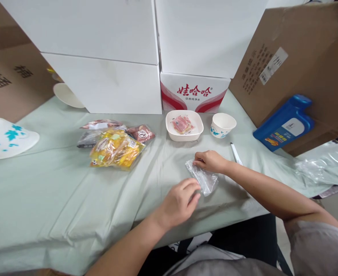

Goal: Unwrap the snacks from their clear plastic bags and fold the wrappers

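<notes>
A small clear plastic wrapper (205, 179) lies on the pale green tablecloth (71, 199). My right hand (210, 161) rests on its far end with the fingers curled and pinched on it. My left hand (180, 202) sits at its near end, fingers bent and touching the plastic's edge. Behind them a white square bowl (172, 130) holds a red-and-orange snack packet (182, 124). A paper cup (222, 125) with a blue print stands to the bowl's right.
A heap of snack packets (115, 147) lies to the left. A white pen (235, 153) lies by my right wrist. White boxes (108, 50), a red-printed carton (194, 92), a brown carton (301, 57), a blue bottle (283, 122) and a printed plate (5, 137) ring the table.
</notes>
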`<state>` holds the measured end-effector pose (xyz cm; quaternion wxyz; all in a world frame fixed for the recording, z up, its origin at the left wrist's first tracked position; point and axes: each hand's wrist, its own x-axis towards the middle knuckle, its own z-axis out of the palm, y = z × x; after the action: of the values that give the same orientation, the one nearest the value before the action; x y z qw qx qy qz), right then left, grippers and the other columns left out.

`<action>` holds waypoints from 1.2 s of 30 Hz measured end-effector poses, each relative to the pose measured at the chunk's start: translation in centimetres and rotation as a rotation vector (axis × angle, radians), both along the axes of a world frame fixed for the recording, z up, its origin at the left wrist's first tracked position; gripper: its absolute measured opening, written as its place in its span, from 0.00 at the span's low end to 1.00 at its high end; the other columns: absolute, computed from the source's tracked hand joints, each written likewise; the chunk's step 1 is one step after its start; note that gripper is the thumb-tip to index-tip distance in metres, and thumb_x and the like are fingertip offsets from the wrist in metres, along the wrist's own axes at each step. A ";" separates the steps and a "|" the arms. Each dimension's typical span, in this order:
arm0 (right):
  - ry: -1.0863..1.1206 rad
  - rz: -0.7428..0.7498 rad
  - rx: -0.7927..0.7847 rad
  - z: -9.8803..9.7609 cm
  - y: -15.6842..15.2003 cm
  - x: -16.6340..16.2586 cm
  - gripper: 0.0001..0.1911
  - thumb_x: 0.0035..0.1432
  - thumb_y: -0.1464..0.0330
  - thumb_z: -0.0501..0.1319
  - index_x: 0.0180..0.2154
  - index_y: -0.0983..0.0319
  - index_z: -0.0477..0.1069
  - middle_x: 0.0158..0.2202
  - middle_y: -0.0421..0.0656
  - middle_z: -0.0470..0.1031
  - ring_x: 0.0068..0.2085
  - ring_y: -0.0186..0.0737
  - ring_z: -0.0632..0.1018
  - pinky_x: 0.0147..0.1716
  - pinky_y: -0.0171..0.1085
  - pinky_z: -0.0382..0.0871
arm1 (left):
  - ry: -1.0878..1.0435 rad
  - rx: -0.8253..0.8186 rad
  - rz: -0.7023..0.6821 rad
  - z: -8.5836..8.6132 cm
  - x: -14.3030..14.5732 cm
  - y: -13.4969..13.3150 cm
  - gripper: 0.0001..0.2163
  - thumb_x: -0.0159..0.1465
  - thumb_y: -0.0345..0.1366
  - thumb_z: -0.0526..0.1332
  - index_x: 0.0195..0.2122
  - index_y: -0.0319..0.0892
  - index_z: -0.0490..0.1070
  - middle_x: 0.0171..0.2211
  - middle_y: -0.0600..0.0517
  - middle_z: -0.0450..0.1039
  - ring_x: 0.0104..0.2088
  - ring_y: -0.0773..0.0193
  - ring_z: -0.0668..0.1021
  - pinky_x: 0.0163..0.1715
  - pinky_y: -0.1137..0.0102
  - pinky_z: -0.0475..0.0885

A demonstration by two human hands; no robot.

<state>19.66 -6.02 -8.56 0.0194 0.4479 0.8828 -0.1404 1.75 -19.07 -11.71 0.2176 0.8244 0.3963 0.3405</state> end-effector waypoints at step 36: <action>0.133 0.332 0.393 -4.3 -15.5 6.4 0.24 0.65 0.71 0.52 0.62 0.65 0.61 0.61 0.52 0.67 0.63 0.49 0.65 0.57 0.50 0.64 | 0.354 0.236 0.137 -1.0 0.2 1.4 0.11 0.68 0.34 0.53 0.44 0.40 0.74 0.52 0.44 0.73 0.57 0.48 0.69 0.54 0.53 0.66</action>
<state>26.07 -21.51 -12.83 -0.1033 0.2819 0.9538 0.0099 1.98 -17.62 -12.74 0.0229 0.8622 0.4407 0.2486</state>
